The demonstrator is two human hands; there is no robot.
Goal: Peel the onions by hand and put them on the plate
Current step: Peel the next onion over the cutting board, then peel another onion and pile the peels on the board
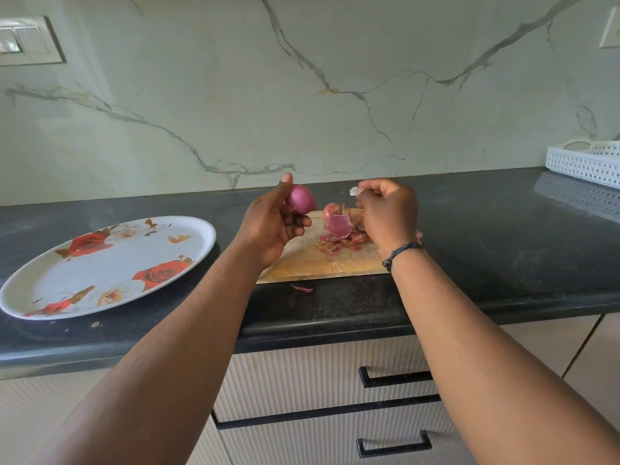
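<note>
The left hand (273, 226) grips a peeled-looking red onion (301, 198) above the cutting board (322, 260), while the right hand (385, 213) pinches a pale skin scrap (353, 191). The floral plate (43, 297), at left, holds no onions yet; another onion (332, 210) waits among peels at the board's far side.

You have two red onions: one (301, 198) above the wooden cutting board (315, 260), one (332, 210) on it. Left of that board sits one floral plate (100, 266); far right, one white perforated tray (585, 162).
</note>
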